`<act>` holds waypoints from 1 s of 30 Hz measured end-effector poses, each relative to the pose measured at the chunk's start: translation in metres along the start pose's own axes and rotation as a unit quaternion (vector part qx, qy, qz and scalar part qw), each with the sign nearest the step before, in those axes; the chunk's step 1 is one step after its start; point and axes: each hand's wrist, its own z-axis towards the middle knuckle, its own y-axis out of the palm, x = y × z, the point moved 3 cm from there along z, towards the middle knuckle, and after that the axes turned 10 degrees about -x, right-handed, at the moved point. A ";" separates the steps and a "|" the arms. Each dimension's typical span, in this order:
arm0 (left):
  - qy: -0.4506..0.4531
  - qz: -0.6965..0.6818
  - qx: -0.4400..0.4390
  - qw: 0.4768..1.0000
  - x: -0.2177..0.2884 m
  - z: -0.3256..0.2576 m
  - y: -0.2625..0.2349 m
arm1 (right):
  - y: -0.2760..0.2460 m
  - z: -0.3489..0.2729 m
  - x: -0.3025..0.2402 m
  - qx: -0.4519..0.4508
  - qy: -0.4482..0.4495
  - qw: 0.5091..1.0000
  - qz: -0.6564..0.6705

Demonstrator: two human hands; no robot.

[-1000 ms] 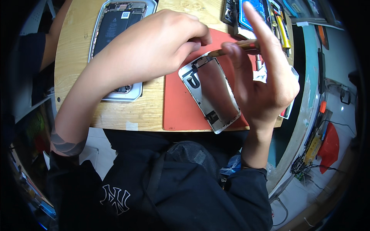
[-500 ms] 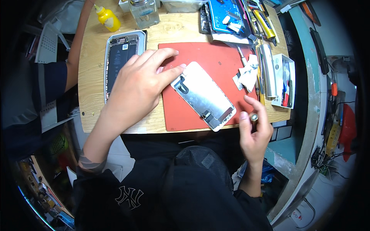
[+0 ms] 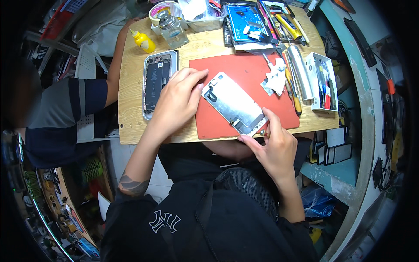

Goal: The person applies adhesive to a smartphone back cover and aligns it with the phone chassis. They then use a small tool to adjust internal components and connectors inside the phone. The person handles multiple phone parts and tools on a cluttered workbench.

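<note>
A phone screen assembly (image 3: 233, 102) lies slantwise on a red mat (image 3: 279, 118), its silvery metal back facing up and dark flex cables near both ends. My right hand (image 3: 277, 148) grips its lower right end between thumb and fingers. A small round metal tool end (image 3: 262, 132) pokes out from the same hand; the rest of that tool is hidden. Beside the screen's upper left edge, my left hand (image 3: 179, 98) is open, thumb and index finger apart. Partly behind it is an opened phone body (image 3: 150, 94) with a black battery, lying on the wooden table.
A yellow squeeze bottle (image 3: 143, 42) and a glass jar (image 3: 173, 32) stand at the back left. Along the right lie crumpled white tissue (image 3: 276, 77), hand tools, a silver tube (image 3: 301, 74) and a white box (image 3: 321, 65) of pens. Another person's arm (image 3: 114, 65) rests at the table's left.
My right hand has moved left from beside the mat and taken hold of the screen's lower end. My left hand stays near its upper edge. The whole view has shifted.
</note>
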 end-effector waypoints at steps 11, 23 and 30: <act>-0.082 -0.322 -0.125 0.935 -0.013 0.009 -0.008 | 0.008 -0.004 0.005 0.010 0.059 0.970 0.234; -0.094 -0.483 -0.057 0.869 -0.034 -0.038 -0.035 | 0.010 0.059 -0.033 -0.309 -0.029 0.896 0.317; -0.188 -0.251 0.228 0.922 -0.095 -0.045 -0.064 | 0.064 0.124 -0.079 -0.276 -0.009 0.851 0.447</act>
